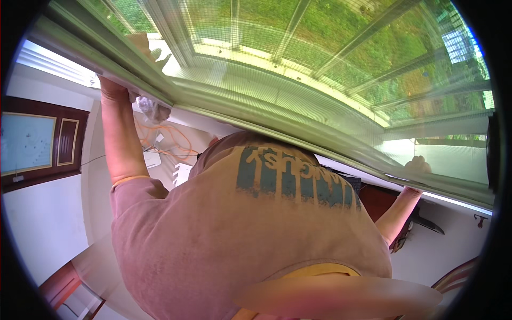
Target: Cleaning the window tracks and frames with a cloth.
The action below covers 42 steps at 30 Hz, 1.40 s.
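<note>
A long pale-framed window panel with fine mesh (pixel 276 90) spans the view above my torso. My left hand (pixel 115 86) is at the panel's left end, partly hidden by its frame; a hand shape shows faintly beyond the mesh. Close beside that wrist is a crumpled clear plastic bag (pixel 153 109). At the right end, my right hand (pixel 418 165) is seen through the panel, its fingers curled at the frame's lower edge. Both arms stretch out to the frame. My printed shirt (pixel 248 216) fills the middle.
Window bars (pixel 294 34) stand outside, with grass beyond. An orange cable (pixel 176 132) lies on the floor at left, near a white slotted object (pixel 183 173). A dark red wooden door or cabinet (pixel 70 142) is at far left. A small hook (pixel 481 220) is on the right wall.
</note>
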Each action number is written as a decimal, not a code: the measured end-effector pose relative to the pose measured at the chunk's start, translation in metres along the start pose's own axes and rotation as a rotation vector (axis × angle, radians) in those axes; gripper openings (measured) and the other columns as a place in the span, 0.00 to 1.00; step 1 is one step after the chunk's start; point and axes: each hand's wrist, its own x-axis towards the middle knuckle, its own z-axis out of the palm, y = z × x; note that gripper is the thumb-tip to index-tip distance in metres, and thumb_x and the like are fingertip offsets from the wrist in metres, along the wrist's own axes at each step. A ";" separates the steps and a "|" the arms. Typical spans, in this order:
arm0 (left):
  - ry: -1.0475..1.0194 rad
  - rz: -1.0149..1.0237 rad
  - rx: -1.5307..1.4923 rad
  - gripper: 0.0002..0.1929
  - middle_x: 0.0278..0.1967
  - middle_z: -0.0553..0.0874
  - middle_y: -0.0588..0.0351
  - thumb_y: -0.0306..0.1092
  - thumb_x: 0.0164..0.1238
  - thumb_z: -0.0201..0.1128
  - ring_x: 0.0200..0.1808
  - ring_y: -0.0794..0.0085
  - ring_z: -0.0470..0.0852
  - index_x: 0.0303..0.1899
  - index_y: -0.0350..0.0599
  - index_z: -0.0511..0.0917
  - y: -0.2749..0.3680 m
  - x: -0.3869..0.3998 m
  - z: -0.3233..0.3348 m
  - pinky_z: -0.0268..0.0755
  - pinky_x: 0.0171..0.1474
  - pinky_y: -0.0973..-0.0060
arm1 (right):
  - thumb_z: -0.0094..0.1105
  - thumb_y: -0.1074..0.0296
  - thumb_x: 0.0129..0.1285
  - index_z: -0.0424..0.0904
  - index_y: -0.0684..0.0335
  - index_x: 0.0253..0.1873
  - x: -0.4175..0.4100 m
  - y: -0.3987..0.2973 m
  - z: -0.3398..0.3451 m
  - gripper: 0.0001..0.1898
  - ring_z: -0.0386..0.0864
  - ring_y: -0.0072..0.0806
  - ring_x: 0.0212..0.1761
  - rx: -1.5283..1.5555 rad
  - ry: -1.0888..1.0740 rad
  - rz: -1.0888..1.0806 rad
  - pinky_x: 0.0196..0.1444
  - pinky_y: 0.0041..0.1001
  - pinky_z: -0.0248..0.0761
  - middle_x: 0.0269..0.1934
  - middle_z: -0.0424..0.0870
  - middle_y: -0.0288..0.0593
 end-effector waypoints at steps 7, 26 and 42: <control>0.090 0.013 0.029 0.29 0.50 0.81 0.53 0.56 0.73 0.45 0.51 0.64 0.79 0.59 0.37 0.69 0.000 0.016 0.022 0.72 0.53 0.72 | 0.54 0.67 0.58 0.70 0.54 0.27 0.012 -0.016 0.039 0.06 0.71 0.27 0.31 -0.208 0.185 -0.090 0.32 0.32 0.68 0.26 0.70 0.36; 0.336 0.067 0.106 0.32 0.49 0.81 0.53 0.61 0.73 0.42 0.50 0.64 0.79 0.59 0.37 0.70 0.037 0.020 0.085 0.72 0.51 0.71 | 0.45 0.61 0.68 0.67 0.53 0.58 0.058 0.036 -0.028 0.16 0.70 0.24 0.38 -0.346 0.184 -0.187 0.41 0.26 0.67 0.43 0.72 0.34; 0.496 0.047 0.187 0.35 0.47 0.81 0.53 0.64 0.72 0.40 0.49 0.65 0.79 0.58 0.37 0.71 0.033 0.018 0.053 0.72 0.50 0.71 | 0.48 0.41 0.64 0.65 0.69 0.63 0.043 0.014 -0.010 0.35 0.67 0.40 0.63 0.117 0.088 -0.191 0.69 0.38 0.56 0.62 0.69 0.49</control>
